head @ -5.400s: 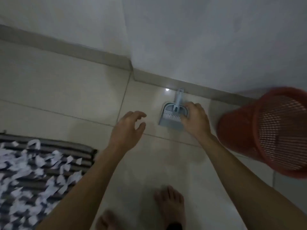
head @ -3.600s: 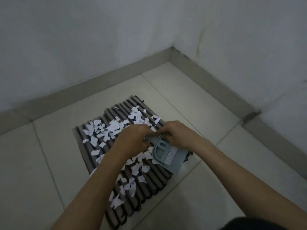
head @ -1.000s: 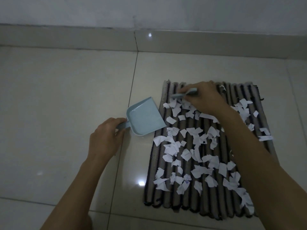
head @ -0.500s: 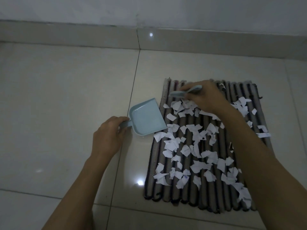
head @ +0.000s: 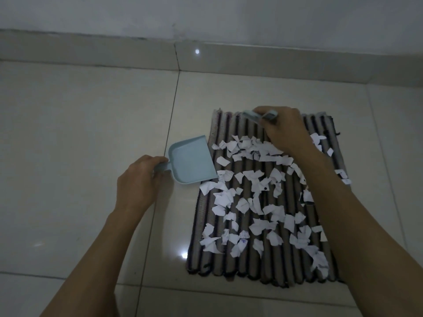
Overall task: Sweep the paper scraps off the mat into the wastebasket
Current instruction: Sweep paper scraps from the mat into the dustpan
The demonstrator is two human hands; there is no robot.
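A dark ribbed mat point(head: 231, 124) lies on the tiled floor, strewn with several white paper scraps point(head: 254, 197). My left hand point(head: 139, 179) grips the handle of a light blue dustpan point(head: 191, 160), whose open lip rests against the mat's left edge. My right hand point(head: 282, 128) is closed on a small light blue brush point(head: 251, 116) at the mat's far end; the bristles are hidden under the hand. The mat's far strip is bare of scraps. The wastebasket is out of view.
Glossy pale floor tiles point(head: 80, 145) stretch to the left and in front of the mat. A tiled skirting point(head: 114, 53) and a grey wall run along the far side, a short way beyond the mat.
My right hand has drawn the brush toward me over the mat's far end, pushing scraps into a tighter band. The dustpan has shifted slightly against the mat's left edge.
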